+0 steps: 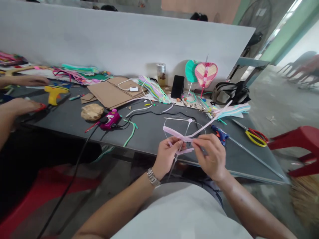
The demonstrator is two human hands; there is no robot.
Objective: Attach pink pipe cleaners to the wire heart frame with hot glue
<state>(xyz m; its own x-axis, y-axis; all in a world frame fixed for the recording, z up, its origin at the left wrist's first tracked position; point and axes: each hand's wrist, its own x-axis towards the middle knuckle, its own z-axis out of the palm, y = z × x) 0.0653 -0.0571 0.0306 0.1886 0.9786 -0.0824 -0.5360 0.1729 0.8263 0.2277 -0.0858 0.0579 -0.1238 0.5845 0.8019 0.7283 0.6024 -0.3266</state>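
Observation:
Just over the table's front edge, my left hand (pixel 168 152) pinches a pale lilac strip (pixel 174 132) between thumb and fingers. The strip is folded, with a long free tail rising to the right and a lower piece hanging below my fingers. At the right of the fold, my right hand (pixel 211 154) pinches the strip too. A thin wire frame (pixel 189 120) with a rounded outline and a centre stem stands behind the strip; its stem runs down past my left hand. Whether my left fingers also grip the stem, I cannot tell.
Scissors (pixel 253 134) and a blue glue gun (pixel 220 134) lie right. Strip bundles (pixel 154 89), a phone (pixel 177 87) and two heart-shaped pieces (pixel 206 74) line the board. Left are cardboard (pixel 112 93), a magenta device (pixel 109 119) with cables, a stone (pixel 92 112), and another person's hands (pixel 27 105) near a yellow glue gun (pixel 53 94).

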